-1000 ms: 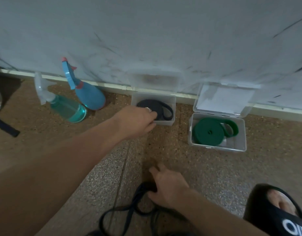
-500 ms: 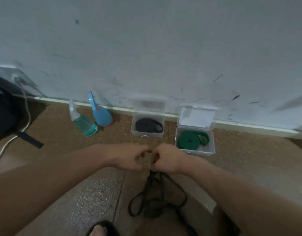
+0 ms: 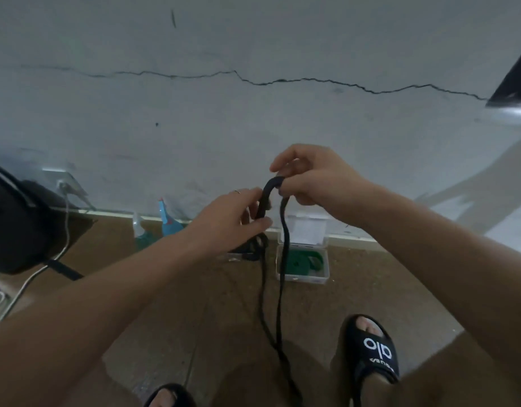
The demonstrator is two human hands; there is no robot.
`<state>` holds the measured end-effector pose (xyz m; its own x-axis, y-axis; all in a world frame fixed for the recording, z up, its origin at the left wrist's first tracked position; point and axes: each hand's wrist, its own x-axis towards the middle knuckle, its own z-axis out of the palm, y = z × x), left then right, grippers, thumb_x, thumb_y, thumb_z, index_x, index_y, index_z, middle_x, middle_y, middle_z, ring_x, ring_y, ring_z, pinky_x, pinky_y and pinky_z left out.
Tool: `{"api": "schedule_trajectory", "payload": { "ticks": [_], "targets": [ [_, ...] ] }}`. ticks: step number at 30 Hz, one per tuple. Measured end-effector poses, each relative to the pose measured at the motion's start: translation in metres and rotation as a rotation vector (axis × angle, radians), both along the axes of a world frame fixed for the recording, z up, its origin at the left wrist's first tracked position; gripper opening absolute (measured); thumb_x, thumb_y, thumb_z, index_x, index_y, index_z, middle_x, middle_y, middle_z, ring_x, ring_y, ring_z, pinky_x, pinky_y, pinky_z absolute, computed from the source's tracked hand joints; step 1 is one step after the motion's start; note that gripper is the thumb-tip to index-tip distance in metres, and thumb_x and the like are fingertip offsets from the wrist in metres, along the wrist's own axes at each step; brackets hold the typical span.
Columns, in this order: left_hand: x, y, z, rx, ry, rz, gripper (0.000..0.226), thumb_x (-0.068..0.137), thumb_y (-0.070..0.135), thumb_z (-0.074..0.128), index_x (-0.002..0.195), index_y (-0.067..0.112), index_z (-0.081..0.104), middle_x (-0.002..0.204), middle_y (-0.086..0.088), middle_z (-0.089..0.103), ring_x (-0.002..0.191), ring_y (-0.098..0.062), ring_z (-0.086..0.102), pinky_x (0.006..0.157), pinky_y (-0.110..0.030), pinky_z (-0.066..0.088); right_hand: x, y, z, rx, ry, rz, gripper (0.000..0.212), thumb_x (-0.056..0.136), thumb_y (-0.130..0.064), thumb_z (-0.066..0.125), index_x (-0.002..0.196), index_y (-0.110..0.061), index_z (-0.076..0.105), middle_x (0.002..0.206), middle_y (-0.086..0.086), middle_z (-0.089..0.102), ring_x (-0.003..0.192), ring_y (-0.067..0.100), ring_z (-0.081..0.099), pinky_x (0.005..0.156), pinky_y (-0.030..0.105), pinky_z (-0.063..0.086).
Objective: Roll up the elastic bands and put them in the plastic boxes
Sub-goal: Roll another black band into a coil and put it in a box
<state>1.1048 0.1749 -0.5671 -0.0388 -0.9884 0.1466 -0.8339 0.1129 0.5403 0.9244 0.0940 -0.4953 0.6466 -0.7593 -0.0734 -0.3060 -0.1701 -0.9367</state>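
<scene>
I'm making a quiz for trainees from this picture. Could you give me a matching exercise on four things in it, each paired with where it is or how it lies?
Things:
1. black band
2. green band
3. spray bottles
4. sandal

States:
A. rolled up inside a clear box
B. worn on a foot, bottom right
C. held up by the left hand and right hand
D. lying by the wall, left of the hands

Pairs: 1-C, 2-A, 3-D, 4-B

Rolled band (image 3: 300,261) in box (image 3: 303,278) by wall (image 3: 253,127), bottles (image 3: 162,227) to left.
</scene>
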Motion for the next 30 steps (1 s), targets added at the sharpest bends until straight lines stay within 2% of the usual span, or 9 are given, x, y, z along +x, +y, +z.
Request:
{"api": "schedule_trajectory", "payload": {
  "ticks": [4, 7, 9, 13, 16, 19, 22, 25, 30],
  "targets": [
    [-0.014, 0.008, 0.006, -0.028, 0.140, 0.108, 0.019, 0.101, 0.032, 0.055, 0.097, 0.014, 0.060, 0.089, -0.004, 0.065, 0.086, -0.021, 0.063, 0.084, -0.049, 0.053, -0.022, 0.006, -0.006, 0.028, -0.065, -0.055, 0.030, 0.082, 0.011, 0.069, 0.102, -0.011, 0.066, 0.089, 0.009, 0.064, 0.060, 0.012, 0.054, 0.054, 0.025, 0.044],
    [-0.022, 0.015, 0.015, 0.025, 0.314, 0.088, 0.014, 0.102, 0.029, 0.055, 0.095, 0.018, 0.058, 0.086, 0.002, 0.072, 0.083, -0.012, 0.069, 0.086, -0.042, 0.057, -0.026, 0.005, -0.008, -0.097, 0.053, -0.116, 0.034, 0.079, 0.000, 0.080, 0.102, -0.020, 0.065, 0.093, 0.002, 0.066, 0.075, 0.012, 0.060, 0.061, 0.022, 0.044],
    [-0.030, 0.018, 0.019, 0.048, 0.335, 0.035, 0.011, 0.102, 0.030, 0.054, 0.097, 0.021, 0.058, 0.082, 0.003, 0.070, 0.075, -0.010, 0.068, 0.080, -0.039, 0.059, -0.024, 0.006, -0.007, -0.115, 0.034, -0.106, 0.032, 0.079, -0.002, 0.082, 0.099, -0.021, 0.065, 0.089, -0.001, 0.069, 0.070, 0.004, 0.061, 0.057, 0.015, 0.044],
    [-0.033, 0.015, 0.017, 0.162, 0.240, -0.006, 0.023, 0.100, 0.042, 0.053, 0.095, 0.021, 0.061, 0.081, -0.002, 0.068, 0.070, -0.012, 0.064, 0.074, -0.035, 0.056, -0.022, 0.008, -0.004, 0.008, -0.085, 0.011, 0.026, 0.083, 0.010, 0.069, 0.093, -0.014, 0.067, 0.073, 0.004, 0.063, 0.052, 0.008, 0.048, 0.047, 0.019, 0.035],
    [-0.024, 0.011, 0.002, 0.422, 0.160, 0.010, 0.031, 0.102, 0.044, 0.050, 0.089, 0.019, 0.064, 0.082, -0.002, 0.070, 0.076, -0.014, 0.067, 0.079, -0.034, 0.055, -0.023, 0.004, -0.005, 0.130, -0.188, 0.049, 0.034, 0.078, 0.022, 0.056, 0.094, -0.007, 0.065, 0.067, 0.004, 0.050, 0.048, 0.009, 0.038, 0.044, 0.020, 0.026],
    [-0.008, 0.006, -0.015, 0.555, 0.045, 0.035, 0.022, 0.100, 0.031, 0.054, 0.095, 0.015, 0.067, 0.095, -0.005, 0.070, 0.091, -0.020, 0.068, 0.090, -0.038, 0.055, -0.021, 0.002, -0.002, 0.266, -0.323, 0.021, 0.028, 0.080, 0.016, 0.057, 0.093, -0.009, 0.062, 0.062, -0.001, 0.050, 0.046, 0.009, 0.029, 0.044, 0.022, 0.020],
    [0.004, 0.008, -0.024, 0.614, -0.174, -0.015, 0.006, 0.091, 0.022, 0.064, 0.096, 0.019, 0.065, 0.098, 0.001, 0.066, 0.094, -0.018, 0.064, 0.090, -0.036, 0.053, -0.019, -0.004, 0.002, 0.411, -0.489, -0.099, 0.024, 0.088, 0.011, 0.058, 0.088, -0.014, 0.058, 0.066, 0.001, 0.050, 0.045, 0.009, 0.023, 0.041, 0.020, 0.022],
    [0.008, 0.012, -0.035, 0.756, -0.328, -0.021, 0.015, 0.096, 0.034, 0.059, 0.105, 0.023, 0.065, 0.109, 0.002, 0.066, 0.103, -0.017, 0.062, 0.099, -0.040, 0.050, -0.021, -0.011, 0.000, 0.419, -0.532, -0.169, 0.024, 0.089, 0.008, 0.063, 0.091, -0.015, 0.057, 0.070, 0.002, 0.044, 0.043, 0.008, 0.024, 0.039, 0.020, 0.025],
    [0.007, 0.005, -0.024, 0.471, -0.097, 0.100, 0.029, 0.105, 0.033, 0.048, 0.084, 0.018, 0.062, 0.084, 0.003, 0.068, 0.082, -0.014, 0.069, 0.075, -0.025, 0.051, -0.016, -0.008, -0.004, 0.344, -0.466, -0.139, 0.008, 0.094, -0.005, 0.068, 0.093, -0.010, 0.061, 0.066, 0.000, 0.052, 0.045, 0.009, 0.024, 0.042, 0.021, 0.021]
  ]
}}
